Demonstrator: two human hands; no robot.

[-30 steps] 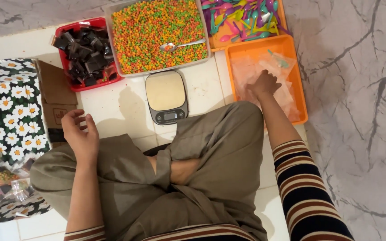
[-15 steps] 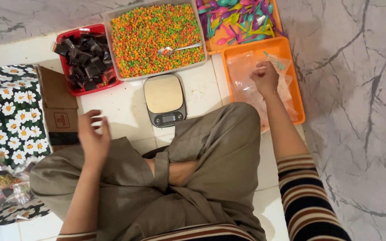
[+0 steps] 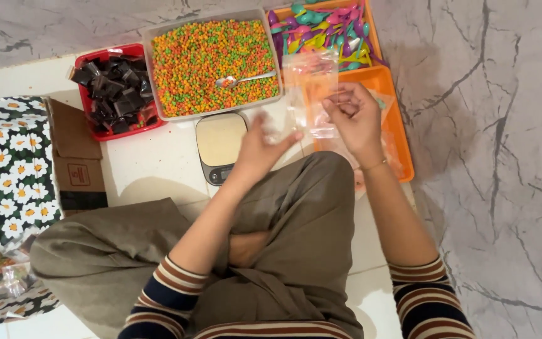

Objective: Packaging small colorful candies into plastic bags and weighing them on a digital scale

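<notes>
Head cam looking straight down at someone sitting cross-legged on the floor (image 3: 152, 157), which is white tile next to grey marble-look slabs. Right hand (image 3: 354, 119) is pinching a small clear plastic bag (image 3: 312, 88) by its side edge, fingers closed on it, so the bag hangs up in the air over the inner edge of the orange tray (image 3: 396, 119). Left hand (image 3: 260, 147) is just beside the bag's lower corner, fingers loosely spread; it's a bit blurred, so I can't tell if it's actually touching the plastic or only right next to it.

Under the left hand there's a small kitchen scale (image 3: 217, 147) sitting on the floor. Behind that is a big clear tub of tiny orange, green and yellow candy bits (image 3: 211, 63) with a metal spoon (image 3: 243, 80) lying in it. Red tub of dark wrapped pieces (image 3: 114, 91) is to the left of it, and a tray of colourful plastic spoons (image 3: 327, 28) sits at the far edge behind the orange one. Cardboard box (image 3: 73, 157) and a daisy-print cloth (image 3: 4, 166) over on the left side.
</notes>
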